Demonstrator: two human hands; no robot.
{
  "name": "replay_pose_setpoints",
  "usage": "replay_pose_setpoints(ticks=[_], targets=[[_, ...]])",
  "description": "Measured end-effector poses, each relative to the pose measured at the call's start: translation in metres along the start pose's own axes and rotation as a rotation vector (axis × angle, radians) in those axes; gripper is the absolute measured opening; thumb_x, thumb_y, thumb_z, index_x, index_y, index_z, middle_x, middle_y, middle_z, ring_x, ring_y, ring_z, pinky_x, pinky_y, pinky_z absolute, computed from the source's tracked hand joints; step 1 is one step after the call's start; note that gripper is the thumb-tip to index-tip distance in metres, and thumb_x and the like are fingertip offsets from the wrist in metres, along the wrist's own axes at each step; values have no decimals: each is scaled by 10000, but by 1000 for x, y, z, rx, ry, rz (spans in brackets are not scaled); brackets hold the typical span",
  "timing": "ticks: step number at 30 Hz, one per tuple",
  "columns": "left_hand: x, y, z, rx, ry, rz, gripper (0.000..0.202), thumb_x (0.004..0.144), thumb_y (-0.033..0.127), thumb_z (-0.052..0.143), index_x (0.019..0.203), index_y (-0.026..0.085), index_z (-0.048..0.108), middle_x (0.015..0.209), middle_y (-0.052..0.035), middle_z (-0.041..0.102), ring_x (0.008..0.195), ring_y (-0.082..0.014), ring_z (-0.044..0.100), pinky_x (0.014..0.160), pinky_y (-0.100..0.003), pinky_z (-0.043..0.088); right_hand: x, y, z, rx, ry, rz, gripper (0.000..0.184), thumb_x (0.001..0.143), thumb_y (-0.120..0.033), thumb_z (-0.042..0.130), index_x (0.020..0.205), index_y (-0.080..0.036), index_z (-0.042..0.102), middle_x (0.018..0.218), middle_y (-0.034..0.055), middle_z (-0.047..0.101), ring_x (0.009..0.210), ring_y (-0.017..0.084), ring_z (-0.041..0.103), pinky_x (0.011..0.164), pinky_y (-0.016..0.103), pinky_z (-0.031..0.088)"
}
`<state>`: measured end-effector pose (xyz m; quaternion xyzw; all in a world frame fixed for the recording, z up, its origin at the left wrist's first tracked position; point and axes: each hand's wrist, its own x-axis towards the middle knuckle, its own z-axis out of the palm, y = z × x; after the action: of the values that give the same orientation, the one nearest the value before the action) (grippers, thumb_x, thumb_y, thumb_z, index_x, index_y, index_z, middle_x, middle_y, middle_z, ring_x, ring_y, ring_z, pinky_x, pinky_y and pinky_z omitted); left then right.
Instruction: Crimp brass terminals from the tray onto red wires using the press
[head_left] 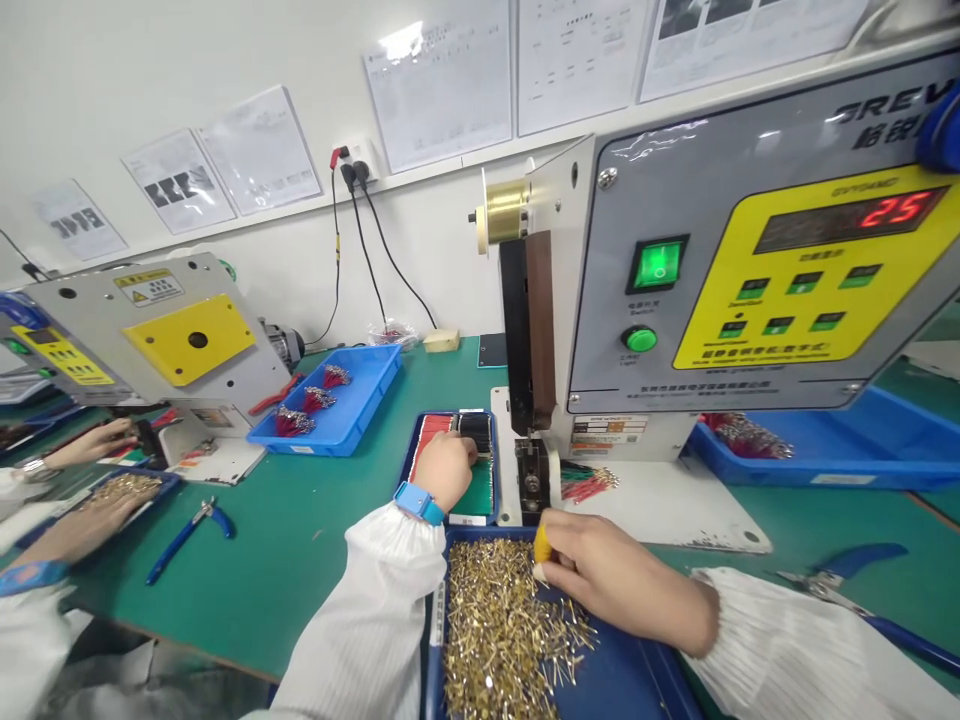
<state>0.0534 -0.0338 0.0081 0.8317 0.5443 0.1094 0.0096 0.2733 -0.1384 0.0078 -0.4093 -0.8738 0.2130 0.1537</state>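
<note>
My left hand (pixel 446 468), with a blue band at the wrist, reaches over a small blue tray (pixel 411 450) of sorted wires. Its fingers are curled at the black wires (pixel 475 430); red wires (pixel 436 425) and green wires (pixel 480 490) lie beside them. Whatever is between these fingertips is hidden. Over the edge of a larger blue tray (pixel 637 670), my right hand (pixel 607 575) is closed in a pinch, a yellow finger cover (pixel 542 543) on one finger. Anything in that pinch is too small to make out. Loose brass-coloured metal terminals (pixel 502 630) fill the tray's left part.
A crimping machine (pixel 555 330) stands ahead, its display lit, with red and green wires (pixel 592 485) by its die. Pliers (pixel 847 590) lie right; cutters (pixel 196 530) lie left. Blue bins (pixel 360 405) hold wire bundles. A co-worker's hands (pixel 90 520) are at the left machine.
</note>
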Motion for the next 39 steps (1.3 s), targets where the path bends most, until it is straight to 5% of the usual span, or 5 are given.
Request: replay_pose_setpoints(ticks=[15, 23, 30, 35, 39], targets=[[1, 3, -2, -36, -75, -28, 245, 857, 113, 482, 787, 180, 707, 865, -80, 673, 868, -221, 596, 816, -326, 444, 1, 1, -2, 42, 15, 13, 79, 861, -98, 562, 830, -158, 603, 810, 17, 608, 731, 149, 567, 668, 268, 382], [1, 4, 0, 20, -66, -27, 230, 886, 129, 440, 813, 170, 654, 873, -99, 642, 889, -239, 579, 780, -337, 441, 1, 0, -4, 76, -12, 27, 159, 908, -269, 569, 859, -146, 657, 804, 32, 599, 703, 144, 548, 660, 269, 407], [3, 4, 2, -64, -10, -59, 168, 816, 63, 504, 806, 167, 636, 850, -74, 658, 880, -226, 588, 789, -325, 442, 1, -1, -2, -14, -77, 26, 39, 798, -161, 668, 776, -142, 642, 787, 15, 600, 710, 142, 551, 659, 257, 390], [8, 2, 8, -56, 80, -114, 208, 861, 126, 527, 1016, 160, 660, 965, -90, 669, 930, -235, 590, 824, -338, 442, 1, -1, -1, -10, -76, 40, 74, 825, -133, 628, 751, -135, 620, 804, 23, 605, 699, 135, 561, 644, 248, 394], [14, 0, 10, -3, 63, -120, 235, 891, 148, 477, 883, 179, 710, 919, -89, 660, 916, -233, 584, 848, -346, 431, 0, -1, -2, -5, -58, 41, 55, 824, -112, 607, 785, -141, 632, 812, 24, 607, 726, 146, 575, 660, 253, 402]])
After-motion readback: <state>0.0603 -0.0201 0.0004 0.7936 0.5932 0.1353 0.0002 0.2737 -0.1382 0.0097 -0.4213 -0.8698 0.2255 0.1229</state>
